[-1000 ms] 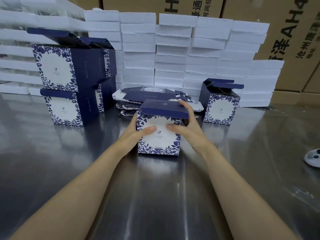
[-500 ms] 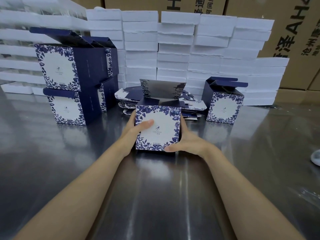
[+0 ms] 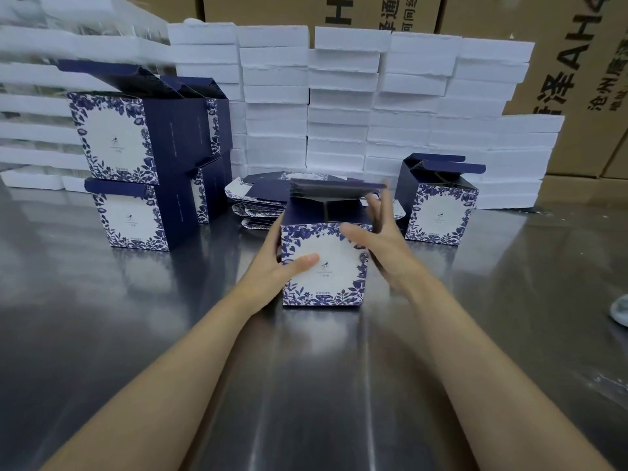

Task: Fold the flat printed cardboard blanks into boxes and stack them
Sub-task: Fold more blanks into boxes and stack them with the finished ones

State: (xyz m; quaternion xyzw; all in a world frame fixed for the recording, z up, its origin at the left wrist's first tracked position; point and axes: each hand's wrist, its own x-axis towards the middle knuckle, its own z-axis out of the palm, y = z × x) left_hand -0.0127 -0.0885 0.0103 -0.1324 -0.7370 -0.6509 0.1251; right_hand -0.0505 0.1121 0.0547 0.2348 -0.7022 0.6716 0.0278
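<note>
Two bare hands work on one printed box (image 3: 323, 263) that stands upright on the steel table (image 3: 136, 334), near the middle of the view. Its white front panel with the blue floral border faces the camera, and its dark lid flap (image 3: 334, 189) is raised above the open top, blurred at the edges.

The left hand (image 3: 275, 266) grips the box's left side — thumb laid across the front panel, the other fingers wrapped round the far side, mostly hidden. The right hand (image 3: 380, 239) is at the box's upper right corner with its fingers spread and nearly straight, pointing up beside the flap; it clasps nothing, and the blur hides whether the fingertips touch the flap.

Just behind the box lies a pile of flat blanks (image 3: 258, 202), fanned and overlapping. To the left, well apart, stands a stack of folded boxes (image 3: 136, 158) — two levels high, with more behind, top flaps open. To the right stands a single folded box (image 3: 438, 205), its flaps up too.

White foam slabs (image 3: 339, 107) are stacked along the back in tall columns, with brown cartons (image 3: 577, 79) behind them.
</note>
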